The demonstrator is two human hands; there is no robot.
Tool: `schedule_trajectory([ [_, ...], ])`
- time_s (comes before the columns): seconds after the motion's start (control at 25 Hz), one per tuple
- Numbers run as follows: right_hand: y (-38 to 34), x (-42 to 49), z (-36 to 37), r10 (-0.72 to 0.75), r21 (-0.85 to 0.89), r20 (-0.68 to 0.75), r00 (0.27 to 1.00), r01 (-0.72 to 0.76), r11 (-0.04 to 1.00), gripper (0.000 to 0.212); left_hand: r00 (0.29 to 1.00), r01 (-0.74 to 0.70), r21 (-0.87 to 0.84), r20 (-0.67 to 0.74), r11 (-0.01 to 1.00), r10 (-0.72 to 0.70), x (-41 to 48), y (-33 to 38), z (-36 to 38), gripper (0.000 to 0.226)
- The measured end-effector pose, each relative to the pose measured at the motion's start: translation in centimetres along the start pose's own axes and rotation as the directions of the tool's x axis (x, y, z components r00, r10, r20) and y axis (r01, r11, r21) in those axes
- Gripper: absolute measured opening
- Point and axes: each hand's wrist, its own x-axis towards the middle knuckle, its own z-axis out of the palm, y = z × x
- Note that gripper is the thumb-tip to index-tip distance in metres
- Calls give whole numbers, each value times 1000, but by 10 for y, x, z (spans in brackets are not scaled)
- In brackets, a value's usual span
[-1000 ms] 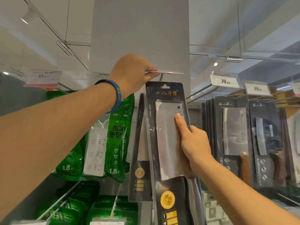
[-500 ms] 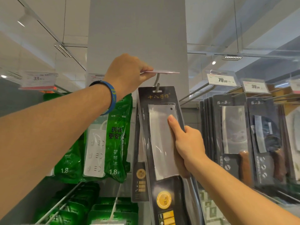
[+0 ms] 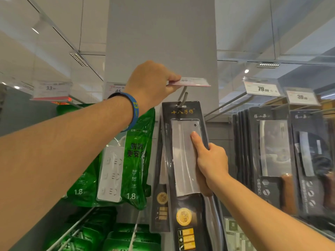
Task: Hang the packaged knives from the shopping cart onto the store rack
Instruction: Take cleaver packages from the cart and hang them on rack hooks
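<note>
- Head view, nearest first: right hand grips the packaged knife at its right edge. The thumb lies flat on the clear blister over the blade; the other fingers are hidden behind the card.
- Left hand, blue wristband on the wrist, pinches the price tag and holds it flipped up level, so the hook below is uncovered.
- Change: a second ago the hang hole sat clear of the hook and the pack was tilted. Half a second ago the tip was in the hole. Now the hole is threaded onto the hook and the pack hangs nearer upright, just in front of a matching pack that seems to be on the same hook.
- Meaning: the hanging step for this knife looks nearly done. Probably left: slide it back, let go, drop the tag.
- Risk: the card sits near the hook tip, so an early release could let it slip off.
- Left of it: green power-strip packs. Right of it: a row of other knife packs under their own tags.
- Cart not in view, so can't tell how many knives remain.
- Far: grey pillar, ceiling lights.
</note>
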Motion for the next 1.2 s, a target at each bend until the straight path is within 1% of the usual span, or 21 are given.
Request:
schedule_trajectory([
  [0.12,8,15,15,70,-34,21,997,-69,997,81,1000,-21,17,-16,1000,21,-5,0,5,36],
  [0.2,11,25,23,130,-72,61,990,-125,990,76,998,-29,19,-60,999,30,-12,2,9,38],
  [0.28,14,34,28,164,-132,108,981,-149,980,75,992,-49,22,-113,999,51,-17,4,14,38],
  [0.4,17,42,30,195,-214,142,971,-162,963,86,990,-20,-6,-139,1000,19,-22,8,20,39],
  [0.52,15,44,31,216,-230,161,963,-176,957,91,989,17,-19,-144,1000,-19,-22,10,24,41],
  [0.6,10,40,30,223,-290,180,958,-165,943,89,991,31,-24,-130,999,-33,-23,12,24,42],
  [0.76,1,32,31,243,-387,229,943,-141,911,94,992,65,-60,-104,996,-71,-26,17,21,45],
  [0.84,-2,26,27,258,-377,268,928,-146,915,94,992,105,-92,-56,990,-111,-33,20,25,54],
  [0.92,0,20,20,295,-361,301,907,-178,916,95,990,140,-105,15,985,-139,-43,24,31,68],
  [1.0,3,15,12,316,-387,287,904,-193,902,92,986,166,-172,16,971,-166,-55,28,36,74],
  [1.08,7,10,4,323,-399,241,915,-210,893,85,978,183,-321,-34,929,-204,-67,33,36,73],
  [1.16,11,4,-4,325,-309,190,927,-257,916,80,968,183,-472,-65,862,-241,-85,39,35,70],
  [1.2,13,-1,-8,310,-251,163,937,-264,931,74,961,194,-527,-66,827,-268,-96,43,35,68],
])
